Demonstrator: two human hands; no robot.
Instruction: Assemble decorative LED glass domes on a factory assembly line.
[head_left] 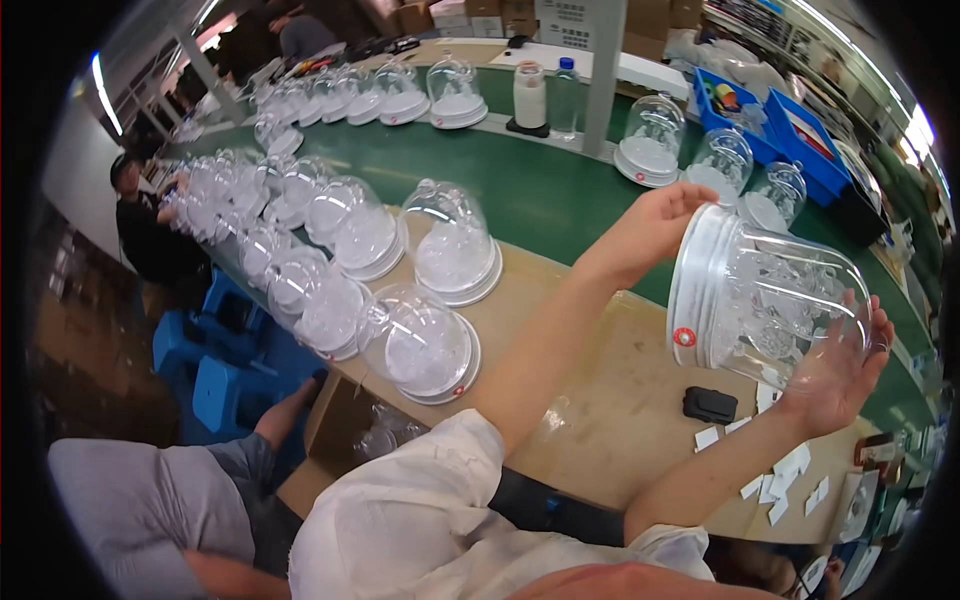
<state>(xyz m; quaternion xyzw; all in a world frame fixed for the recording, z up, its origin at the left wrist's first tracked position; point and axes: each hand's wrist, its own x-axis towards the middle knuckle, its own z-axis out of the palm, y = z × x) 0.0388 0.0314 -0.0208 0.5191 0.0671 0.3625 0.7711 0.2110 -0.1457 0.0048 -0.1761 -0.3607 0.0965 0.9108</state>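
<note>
A clear dome on a white round base (770, 305), with a decoration inside, is held on its side above the right part of the workbench. My left hand (660, 225) grips the rim of the white base, its fingers curled behind it. My right hand (840, 375) cups the rounded top of the dome from below and behind. A small red-and-white round sticker (684, 337) shows on the base's side. Below the dome, a small black box-shaped device (710, 404) lies on the brown board, with several white paper pieces (775, 485) scattered beside it.
Many similar domes (420, 345) stand along the bench to the left. More domes (650, 140) line the far side, near blue bins (805, 140). A bottle with a blue cap (565, 98) stands beside a pillar (604, 75). Blue stools (225, 395) and another person (150, 500) are at left.
</note>
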